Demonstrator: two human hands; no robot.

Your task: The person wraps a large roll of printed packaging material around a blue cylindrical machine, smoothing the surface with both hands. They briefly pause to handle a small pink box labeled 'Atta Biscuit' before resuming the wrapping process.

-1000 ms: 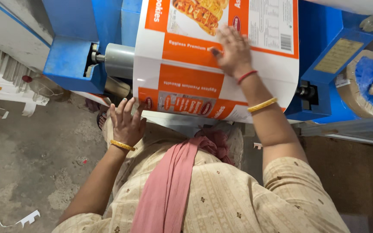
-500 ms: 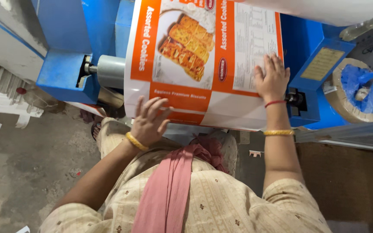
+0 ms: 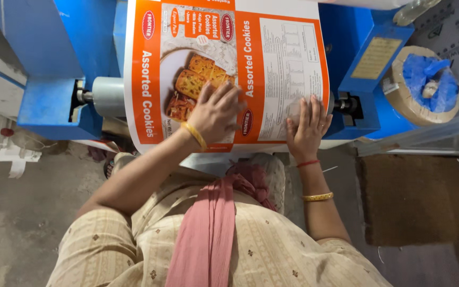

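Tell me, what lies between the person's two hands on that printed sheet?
In the head view, only the printed sheet itself: an orange band and white panel separate the left hand from the right hand.

Printed orange-and-white packaging film (image 3: 229, 74) is carried over a grey roller (image 3: 107, 95), which is held in a blue machine frame (image 3: 49, 64); both hands are laid flat on the film, left hand (image 3: 213, 114) on the biscuit picture, right hand (image 3: 306, 127) near the lower right edge. Bare concrete floor (image 3: 22, 223) is seen below, with a brown mat (image 3: 415, 199) lying at the right.
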